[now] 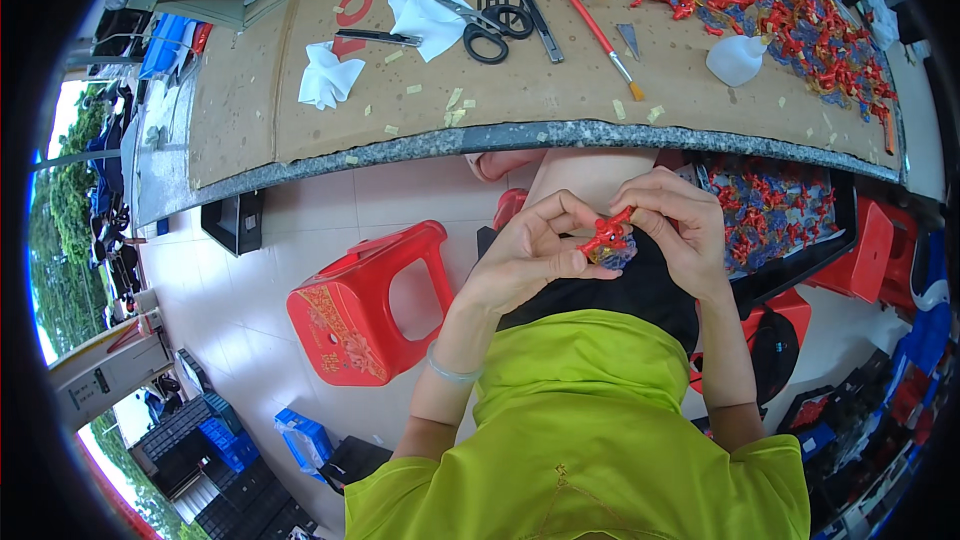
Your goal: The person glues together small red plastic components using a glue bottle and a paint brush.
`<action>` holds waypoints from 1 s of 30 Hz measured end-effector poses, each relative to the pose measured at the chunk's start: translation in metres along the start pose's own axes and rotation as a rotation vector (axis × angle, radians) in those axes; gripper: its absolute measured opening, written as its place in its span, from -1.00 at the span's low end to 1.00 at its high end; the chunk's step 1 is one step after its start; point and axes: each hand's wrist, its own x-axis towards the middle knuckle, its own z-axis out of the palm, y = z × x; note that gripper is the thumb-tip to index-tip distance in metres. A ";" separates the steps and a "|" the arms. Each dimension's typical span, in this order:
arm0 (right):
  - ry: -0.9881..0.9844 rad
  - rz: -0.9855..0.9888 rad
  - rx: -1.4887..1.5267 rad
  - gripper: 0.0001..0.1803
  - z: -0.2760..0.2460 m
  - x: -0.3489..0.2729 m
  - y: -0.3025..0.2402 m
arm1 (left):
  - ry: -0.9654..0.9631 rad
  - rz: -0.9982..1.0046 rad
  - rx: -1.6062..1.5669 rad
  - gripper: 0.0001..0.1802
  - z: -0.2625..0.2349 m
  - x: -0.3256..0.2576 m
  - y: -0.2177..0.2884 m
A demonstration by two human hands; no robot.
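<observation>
Between my two hands, above my lap, is a small red figurine (606, 234) with a translucent purple-blue base. My left hand (535, 248) grips it from the left, thumb and fingers closed round the base side. The fingers of my right hand (672, 222) pinch the figurine's upper right end. Many similar red figurines (770, 210) fill a black tray (846, 225) to the right of my lap, under the table edge. More red figurines (800, 25) lie heaped on the table's right side.
On the cardboard-covered table (260, 120) lie black scissors (488, 35), a utility knife (535, 15), a red paintbrush (590, 20), white tissues (330, 77) and a small white bottle (735, 60). A red stool (350, 315) stands at my left. Black crates (235, 220) sit on the floor.
</observation>
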 end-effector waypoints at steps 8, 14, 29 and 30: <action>0.212 0.039 0.014 -0.77 -0.022 0.007 -0.002 | 0.043 0.033 0.047 -0.30 0.008 0.001 0.003; 0.834 -0.038 -0.385 -0.58 -0.064 0.049 0.026 | 0.153 0.143 0.118 -0.22 0.016 0.004 0.001; 0.207 0.207 0.202 -0.45 -0.020 0.002 -0.040 | 0.278 0.386 0.259 -0.35 0.016 0.000 0.007; 0.186 0.210 0.203 -0.48 -0.022 -0.007 -0.037 | 0.279 0.384 0.256 -0.35 0.017 0.000 0.008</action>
